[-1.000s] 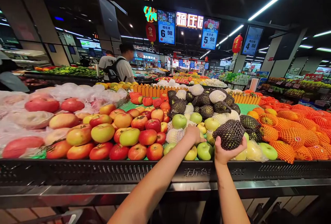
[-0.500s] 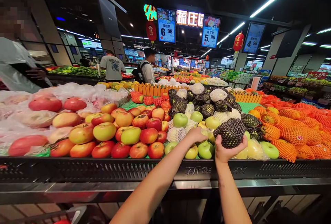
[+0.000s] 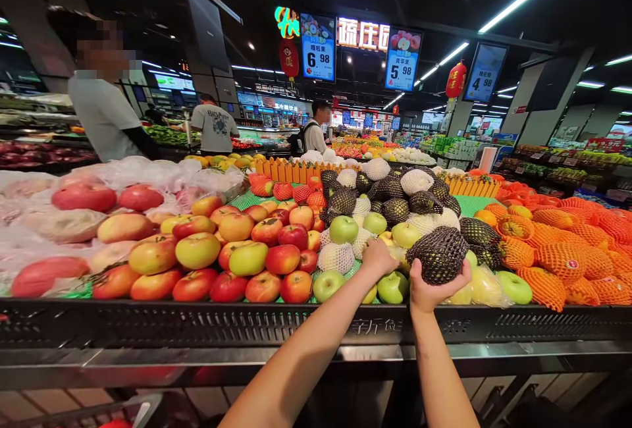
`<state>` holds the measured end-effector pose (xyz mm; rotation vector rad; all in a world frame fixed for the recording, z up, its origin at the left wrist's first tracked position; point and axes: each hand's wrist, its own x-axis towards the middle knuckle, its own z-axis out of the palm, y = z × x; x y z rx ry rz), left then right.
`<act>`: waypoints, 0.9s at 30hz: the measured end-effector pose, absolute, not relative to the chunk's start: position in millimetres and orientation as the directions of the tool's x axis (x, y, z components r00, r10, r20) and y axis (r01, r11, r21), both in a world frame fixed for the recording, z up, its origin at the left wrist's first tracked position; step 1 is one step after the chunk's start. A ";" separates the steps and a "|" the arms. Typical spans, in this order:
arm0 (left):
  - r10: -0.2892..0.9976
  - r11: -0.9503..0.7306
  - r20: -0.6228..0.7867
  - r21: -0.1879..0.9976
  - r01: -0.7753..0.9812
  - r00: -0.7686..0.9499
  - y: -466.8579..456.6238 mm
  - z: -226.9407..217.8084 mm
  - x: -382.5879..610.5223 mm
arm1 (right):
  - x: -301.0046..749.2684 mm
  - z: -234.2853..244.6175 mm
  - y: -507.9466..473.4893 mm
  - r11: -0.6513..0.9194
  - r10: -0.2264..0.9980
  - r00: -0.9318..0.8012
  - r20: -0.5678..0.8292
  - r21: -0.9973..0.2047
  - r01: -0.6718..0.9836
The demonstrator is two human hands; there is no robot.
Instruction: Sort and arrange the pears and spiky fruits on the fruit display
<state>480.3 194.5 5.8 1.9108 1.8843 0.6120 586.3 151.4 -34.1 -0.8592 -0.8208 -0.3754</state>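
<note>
My right hand (image 3: 437,293) grips a round fruit in a black foam net (image 3: 438,255) from below, its thumb on the left side and fingers round the right. The net hides what kind of fruit it is. My left hand (image 3: 379,259) reaches down among the green apples, back of the hand upward, and its fingers are largely hidden. Beside that hand lie a green apple (image 3: 394,288) at lower right, another green apple (image 3: 328,286) at left, and a white-netted fruit (image 3: 336,257).
Red-yellow apples (image 3: 199,251) are heaped to the left, with bagged fruit (image 3: 81,192) beyond them. Orange-netted fruit (image 3: 567,260) fills the right side. A black slatted rim (image 3: 197,319) runs along the front. A person (image 3: 106,112) stands behind the display at left.
My left hand has shifted slightly, uncovering more of the green apple to its left. My right hand keeps the black-netted fruit in nearly the same place. Two people in the background have moved right.
</note>
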 end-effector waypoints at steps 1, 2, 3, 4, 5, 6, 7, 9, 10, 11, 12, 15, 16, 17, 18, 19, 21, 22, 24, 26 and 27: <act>0.999 -0.006 0.032 0.542 0.840 -0.014 192.1 6.7 482.0 | 586.3 -34.3 151.0 0.607 0.035 0.644 0.764 -0.528 0.594; 0.999 0.005 0.030 0.529 0.848 -0.025 190.0 7.5 483.3 | 586.2 -34.4 150.6 0.603 0.045 0.644 0.764 -0.535 0.592; 0.999 0.010 0.032 0.519 0.855 -0.031 188.6 8.2 484.4 | 586.1 -34.6 150.1 0.601 0.054 0.643 0.764 -0.539 0.590; 0.999 0.011 0.037 0.512 0.859 -0.034 187.7 8.7 485.1 | 585.9 -34.7 149.7 0.600 0.062 0.643 0.764 -0.543 0.588; 0.998 0.009 0.042 0.507 0.862 -0.036 187.2 9.2 485.4 | 585.7 -34.7 149.3 0.599 0.068 0.643 0.763 -0.546 0.585; 0.998 0.006 0.047 0.504 0.863 -0.034 186.8 9.6 485.2 | 585.4 -34.6 148.9 0.602 0.073 0.642 0.763 -0.547 0.582; 0.998 -0.002 0.052 0.504 0.864 -0.028 186.0 10.2 484.4 | 585.2 -34.5 148.7 0.607 0.075 0.643 0.762 -0.547 0.577; 0.998 -0.035 0.069 0.513 0.858 0.000 181.4 12.2 480.9 | 584.8 -34.3 148.6 0.613 0.083 0.646 0.759 -0.550 0.568; 0.996 -0.055 0.086 0.519 0.853 0.013 176.7 13.5 478.0 | 584.6 -34.1 148.8 0.613 0.085 0.648 0.756 -0.553 0.564; 0.993 -0.078 0.112 0.525 0.848 0.022 170.2 14.9 474.6 | 584.4 -33.7 148.8 0.618 0.086 0.653 0.753 -0.554 0.558; 0.988 -0.103 0.152 0.530 0.842 0.026 162.1 16.0 470.7 | 584.1 -33.0 148.7 0.631 0.084 0.659 0.747 -0.552 0.545; 0.946 -0.201 0.322 0.531 0.823 0.023 132.6 15.2 458.7 | 580.9 -25.4 144.6 0.701 0.104 0.685 0.721 -0.541 0.465; 0.918 -0.273 0.394 0.555 0.786 0.040 123.1 12.8 455.5 | 578.8 -20.3 141.2 0.721 0.131 0.694 0.708 -0.548 0.424; 0.881 -0.372 0.469 0.600 0.708 0.064 114.4 9.6 453.1 | 576.2 -13.9 136.7 0.737 0.174 0.701 0.691 -0.564 0.373; 0.835 -0.482 0.543 0.648 0.590 0.086 106.8 5.8 451.5 | 573.4 -6.5 131.1 0.755 0.234 0.712 0.662 -0.585 0.296; 0.782 -0.589 0.616 0.676 0.443 0.098 100.0 1.9 450.8 | 570.4 1.6 124.5 0.772 0.323 0.723 0.611 -0.612 0.171; 0.662 -0.742 0.747 0.641 0.198 0.061 87.9 -4.5 451.4 | 565.1 17.3 109.3 0.720 0.594 0.688 0.416 -0.656 -0.225; 0.600 -0.792 0.799 0.589 0.161 0.027 82.1 -6.3 452.2 | 563.0 23.9 101.1 0.614 0.744 0.604 0.286 -0.648 -0.450; 0.466 -0.864 0.884 0.461 0.202 -0.026 70.6 -6.7 453.4 | 560.3 32.4 84.2 0.306 0.941 0.333 0.058 -0.568 -0.764; 0.354 -0.899 0.935 0.344 0.270 -0.013 60.4 -4.0 453.3 | 558.4 34.4 68.2 0.093 0.989 0.139 -0.058 -0.495 -0.864; 0.314 -0.909 0.949 0.296 0.294 0.016 56.2 -2.3 452.5 | 557.3 33.3 61.2 0.054 0.991 0.105 -0.082 -0.472 -0.880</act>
